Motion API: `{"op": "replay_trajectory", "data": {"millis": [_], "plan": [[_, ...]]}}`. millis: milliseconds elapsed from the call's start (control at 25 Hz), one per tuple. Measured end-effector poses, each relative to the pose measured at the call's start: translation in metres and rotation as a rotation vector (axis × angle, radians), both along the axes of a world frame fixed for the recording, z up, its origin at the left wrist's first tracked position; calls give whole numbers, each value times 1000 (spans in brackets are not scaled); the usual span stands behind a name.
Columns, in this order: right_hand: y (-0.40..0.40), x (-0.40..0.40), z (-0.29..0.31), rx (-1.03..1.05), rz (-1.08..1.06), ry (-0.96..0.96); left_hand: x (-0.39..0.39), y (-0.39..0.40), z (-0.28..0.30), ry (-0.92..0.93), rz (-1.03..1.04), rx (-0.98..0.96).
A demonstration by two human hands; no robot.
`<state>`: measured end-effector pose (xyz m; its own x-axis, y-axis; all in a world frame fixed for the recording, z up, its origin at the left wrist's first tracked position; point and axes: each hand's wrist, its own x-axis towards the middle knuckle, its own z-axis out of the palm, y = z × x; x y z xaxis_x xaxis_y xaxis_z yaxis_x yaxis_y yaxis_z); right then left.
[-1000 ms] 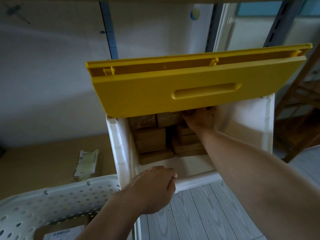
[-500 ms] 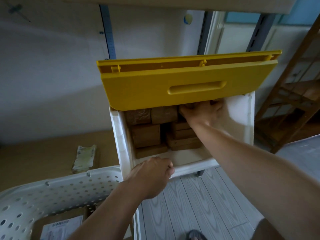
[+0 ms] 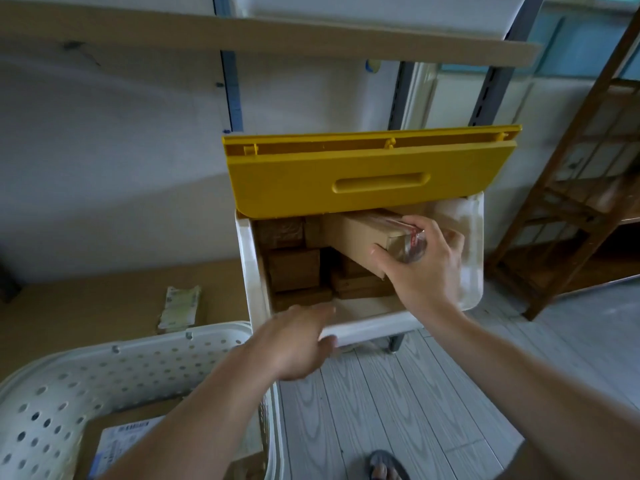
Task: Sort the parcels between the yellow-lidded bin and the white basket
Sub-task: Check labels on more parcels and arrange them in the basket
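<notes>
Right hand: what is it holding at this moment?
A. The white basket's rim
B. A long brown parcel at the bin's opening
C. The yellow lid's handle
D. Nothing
B: the right hand grips the taped end of a long brown parcel angled out from under the raised yellow lid.

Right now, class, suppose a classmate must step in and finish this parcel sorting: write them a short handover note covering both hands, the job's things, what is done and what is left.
Right hand: grips the near end of a long parcel, partly out of the bin under the raised yellow lid.
Left hand: fingers straight, holding nothing, at the bin's front rim.
Done: one labelled parcel lies in the white basket.
Left: draw the long parcel clear and place it; several brown parcels remain stacked in the bin.
</notes>
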<state>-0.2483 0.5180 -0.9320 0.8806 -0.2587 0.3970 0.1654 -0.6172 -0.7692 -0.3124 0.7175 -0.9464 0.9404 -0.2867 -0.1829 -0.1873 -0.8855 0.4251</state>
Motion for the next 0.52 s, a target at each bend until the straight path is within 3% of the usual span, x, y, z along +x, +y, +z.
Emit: {"op": "replay_trajectory", "data": {"millis": [120, 280, 520], "plan": [[0, -20, 6, -41, 93, -88, -9, 12, 23, -136, 195, -322], [-8, -30, 15, 13, 285, -112, -19, 23, 37, -242, 319, -574], [-31, -25, 22, 352, 586, -69, -29, 27, 38, -277, 334, -724]]}}
